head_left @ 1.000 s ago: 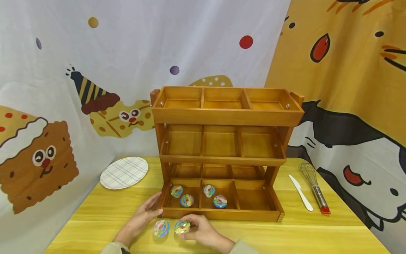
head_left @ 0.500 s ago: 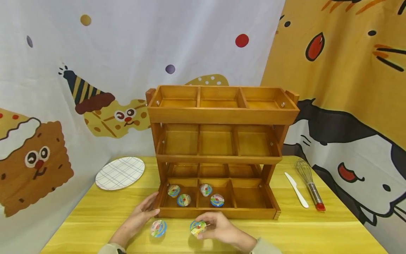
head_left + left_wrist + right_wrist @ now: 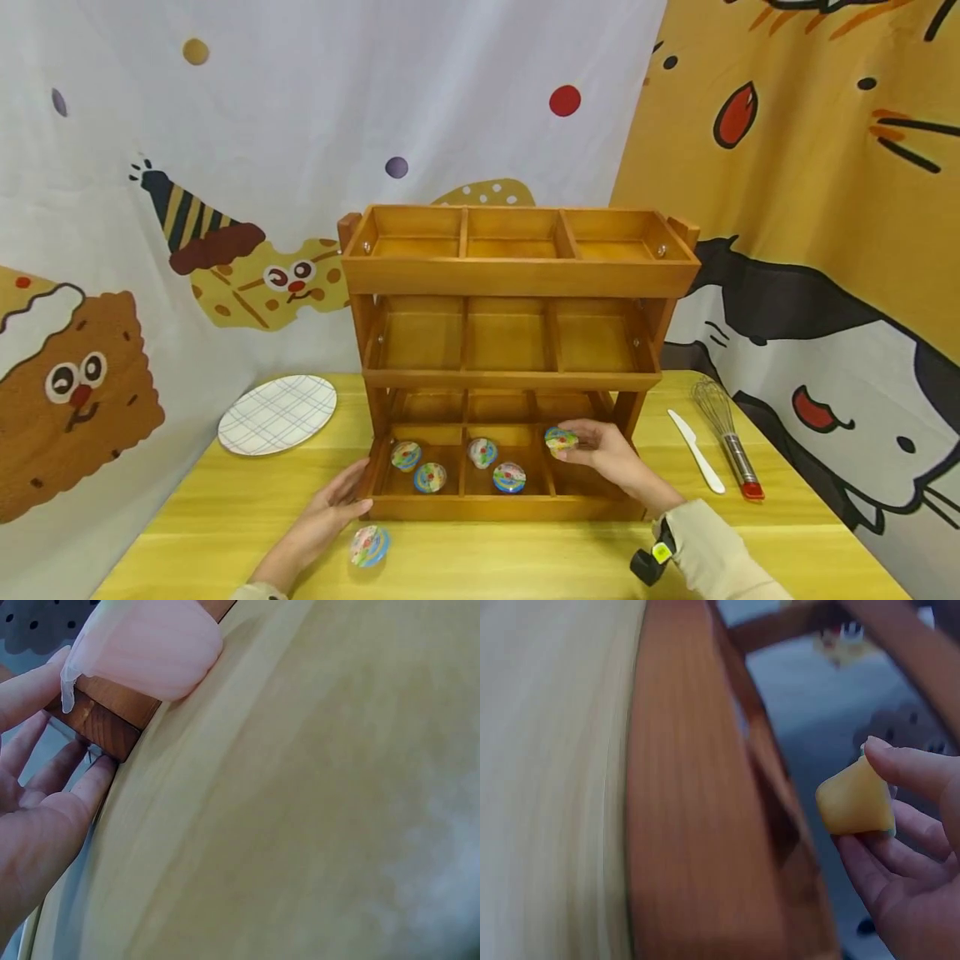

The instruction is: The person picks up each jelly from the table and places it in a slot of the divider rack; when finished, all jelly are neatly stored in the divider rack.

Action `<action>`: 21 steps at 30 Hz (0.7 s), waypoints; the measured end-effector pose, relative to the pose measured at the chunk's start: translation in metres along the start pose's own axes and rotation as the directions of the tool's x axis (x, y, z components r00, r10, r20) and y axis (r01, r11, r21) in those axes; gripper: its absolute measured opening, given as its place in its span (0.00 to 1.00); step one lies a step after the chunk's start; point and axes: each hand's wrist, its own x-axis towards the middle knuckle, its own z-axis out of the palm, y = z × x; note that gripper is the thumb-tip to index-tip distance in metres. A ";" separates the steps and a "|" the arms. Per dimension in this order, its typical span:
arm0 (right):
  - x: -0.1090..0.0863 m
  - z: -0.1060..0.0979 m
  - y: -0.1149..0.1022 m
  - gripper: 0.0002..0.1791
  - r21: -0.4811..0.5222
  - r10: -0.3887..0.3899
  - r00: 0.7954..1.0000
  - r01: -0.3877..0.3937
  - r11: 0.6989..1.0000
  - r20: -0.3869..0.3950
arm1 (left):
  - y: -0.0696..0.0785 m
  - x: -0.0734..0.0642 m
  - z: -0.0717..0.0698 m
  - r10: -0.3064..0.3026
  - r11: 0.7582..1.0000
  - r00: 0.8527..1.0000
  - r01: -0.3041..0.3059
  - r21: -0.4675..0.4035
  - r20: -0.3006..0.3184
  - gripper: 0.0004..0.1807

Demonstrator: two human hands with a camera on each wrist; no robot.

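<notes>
My right hand pinches a small yellow jelly cup with a printed foil lid, over the right compartment of the rack's bottom tray. In the right wrist view, the cup's yellow body sits between thumb and fingers. My left hand rests against the front left corner of the wooden rack, fingers along its side and thumb at the front. Beside that hand, a pink jelly cup stands on the table. Two cups lie in the left bottom compartment, and two more in the middle one.
The rack's upper two tiers have three compartments each. A white checked plate lies at the left back. To the right of the rack are a white knife and a whisk. A printed curtain hangs behind.
My right hand has carried the yellow jelly cup from the table in front, rightward and up over the right bottom compartment. My left hand has stayed at the rack's corner.
</notes>
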 end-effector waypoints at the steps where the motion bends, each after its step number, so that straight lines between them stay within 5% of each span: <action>1: 0.002 -0.002 0.006 0.27 -0.017 0.017 1.000 -0.017 1.000 -0.021 | 0.000 -0.001 0.000 -0.002 1.000 1.000 0.002 0.007 -0.002 0.40; 9: 0.015 0.001 0.039 0.26 -0.052 0.117 0.990 -0.122 0.991 -0.084 | 0.003 -0.005 -0.001 -0.008 0.999 1.000 0.008 0.032 -0.002 0.39; 21: 0.024 0.010 0.048 0.26 -0.010 0.155 0.985 -0.156 0.988 -0.069 | 0.001 -0.002 0.000 -0.005 0.999 1.000 0.005 0.035 0.007 0.39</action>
